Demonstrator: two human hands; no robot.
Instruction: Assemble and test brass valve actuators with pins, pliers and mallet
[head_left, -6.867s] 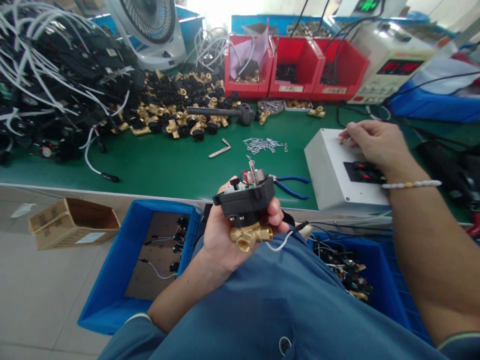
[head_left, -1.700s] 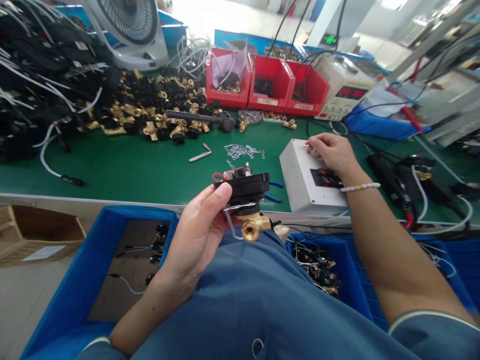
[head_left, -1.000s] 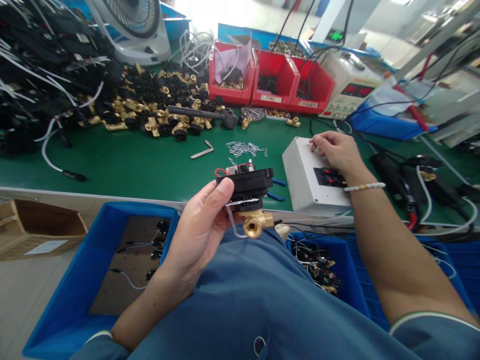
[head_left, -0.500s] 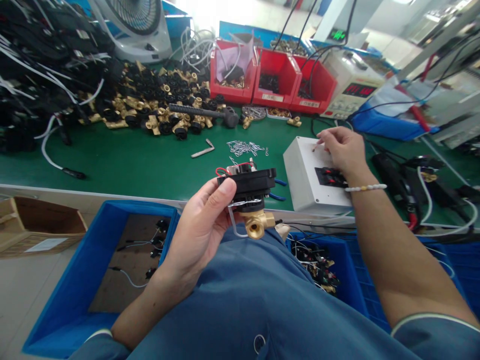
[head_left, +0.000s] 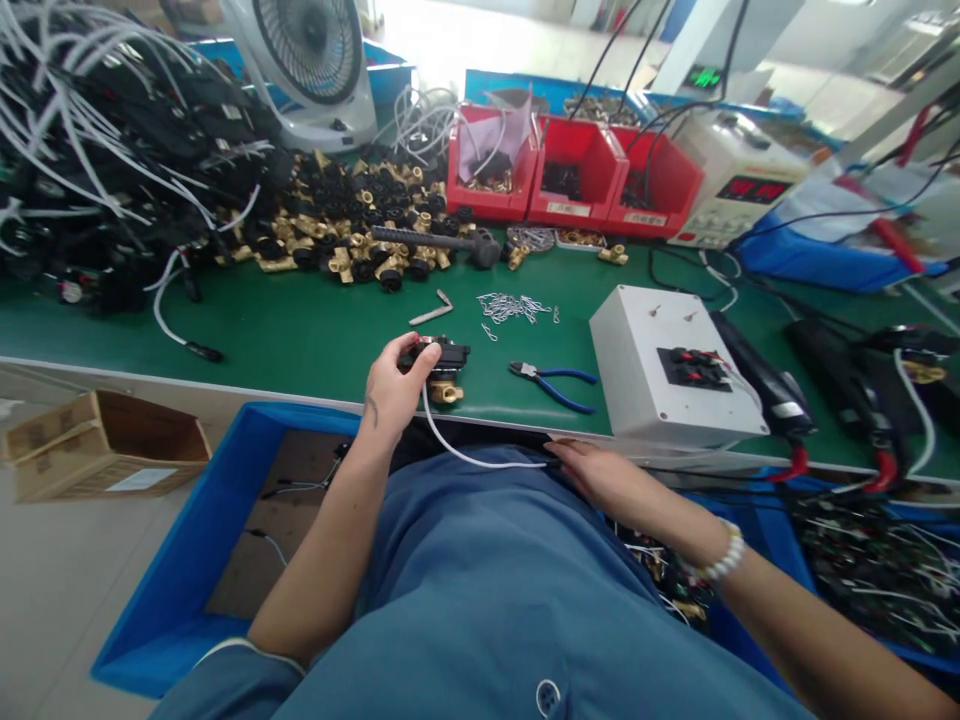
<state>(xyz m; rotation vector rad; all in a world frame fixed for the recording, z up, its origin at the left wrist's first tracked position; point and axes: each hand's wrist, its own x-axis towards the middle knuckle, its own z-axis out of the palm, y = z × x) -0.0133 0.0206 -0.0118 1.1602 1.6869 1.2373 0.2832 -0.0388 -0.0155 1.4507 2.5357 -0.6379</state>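
Observation:
My left hand [head_left: 397, 385] is closed round a black valve unit [head_left: 451, 357] with a brass fitting [head_left: 447, 393] under it, at the front edge of the green bench. From the unit a white cable [head_left: 480, 464] curves across my lap. Its dark end connector [head_left: 553, 463] is at the closed fingers of my right hand [head_left: 600, 478], just below the bench edge. Blue-handled cutting pliers [head_left: 559, 375] lie between the unit and a white switch box [head_left: 667, 365], which has two toggle switches and a black terminal block on it.
Wire clips [head_left: 514, 306] and a bent metal key [head_left: 433, 309] lie on the bench [head_left: 300, 335]. Behind are brass fittings [head_left: 349, 225], red bins [head_left: 574, 165], a power supply [head_left: 739, 175] and a fan [head_left: 307, 60]. A blue crate [head_left: 161, 570] stands below left.
My left hand has lowered the valve unit to the bench edge, away from me and to the left. My right hand has left the switch box's toggles and come down to the cable's end.

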